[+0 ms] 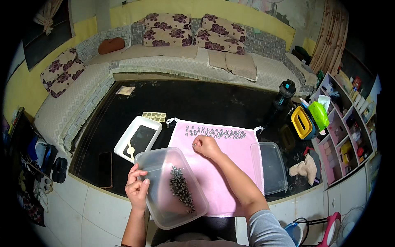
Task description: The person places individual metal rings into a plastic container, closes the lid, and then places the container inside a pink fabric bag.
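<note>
My left hand (137, 187) grips the rim of a clear plastic container (159, 200) and holds it tilted above the near side of a pink cloth (220, 182). Inside the container a heap of small dark metal pieces (182, 190) has slid toward one side. Over the cloth, my right hand (205, 146) is pinched shut at the fingertips, with a small metal piece (194, 144) partly visible between them. Just beyond it, rows of small shiny metal pieces (230, 133) stand along the cloth's far edge. What these pieces are exactly is too small to tell.
Left of the cloth is a white tray (122, 145) with a dark flat item in it. A clear plastic lid (273, 169) lies partly by the cloth's right edge. A black bottle (284, 94), a yellow-topped box (301, 123) and a phone (105, 169) rest on the black table (197, 98).
</note>
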A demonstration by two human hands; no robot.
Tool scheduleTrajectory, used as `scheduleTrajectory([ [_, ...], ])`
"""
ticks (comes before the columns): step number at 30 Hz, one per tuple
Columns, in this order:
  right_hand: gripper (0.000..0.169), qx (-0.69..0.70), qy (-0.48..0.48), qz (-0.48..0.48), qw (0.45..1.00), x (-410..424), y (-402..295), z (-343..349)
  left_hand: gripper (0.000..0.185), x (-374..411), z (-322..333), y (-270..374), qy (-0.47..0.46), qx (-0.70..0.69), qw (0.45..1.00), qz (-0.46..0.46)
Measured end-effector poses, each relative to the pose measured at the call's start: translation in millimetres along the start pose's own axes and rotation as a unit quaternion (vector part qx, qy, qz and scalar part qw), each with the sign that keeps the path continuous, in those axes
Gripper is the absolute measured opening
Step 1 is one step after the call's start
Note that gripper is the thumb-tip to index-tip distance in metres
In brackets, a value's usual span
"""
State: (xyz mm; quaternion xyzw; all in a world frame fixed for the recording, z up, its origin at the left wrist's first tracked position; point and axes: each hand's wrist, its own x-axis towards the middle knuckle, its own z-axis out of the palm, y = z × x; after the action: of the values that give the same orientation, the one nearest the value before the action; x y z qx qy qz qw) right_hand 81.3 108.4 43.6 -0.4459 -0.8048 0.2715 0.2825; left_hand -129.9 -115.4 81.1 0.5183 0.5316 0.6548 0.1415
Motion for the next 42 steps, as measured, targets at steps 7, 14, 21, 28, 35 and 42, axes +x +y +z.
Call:
scheduleTrajectory([
  [7, 0.006, 0.363, -0.179, 0.013, 0.914, -53, -75, -33, 0.03, 0, 0, 1, -0.002, -0.006, 1.0, -0.002],
  [14, 0.007, 0.237, -0.057, 0.001, 0.97, -41, -39, -17, 0.029, 0, 2, 0, -0.004, -0.006, 1.0, 0.005],
  [21, 0.008, -0.013, 0.102, -0.112, 0.988, -3, 15, 20, 0.029, 1, 1, 1, -0.006, 0.008, 1.0, -0.002],
  [28, 0.005, -0.007, -0.004, -0.066, 0.998, -9, 4, 13, 0.03, 0, -1, -3, -0.009, 0.012, 1.0, -0.004],
  [35, 0.01, 0.285, -0.212, -0.064, 0.933, -39, -74, -32, 0.032, 3, 5, -1, -0.006, -0.02, 1.0, -0.005],
  [42, 0.026, 0.071, 0.203, 0.041, 0.976, -27, 62, -46, 0.032, 1, 2, -7, -0.015, -0.009, 1.0, -0.002],
])
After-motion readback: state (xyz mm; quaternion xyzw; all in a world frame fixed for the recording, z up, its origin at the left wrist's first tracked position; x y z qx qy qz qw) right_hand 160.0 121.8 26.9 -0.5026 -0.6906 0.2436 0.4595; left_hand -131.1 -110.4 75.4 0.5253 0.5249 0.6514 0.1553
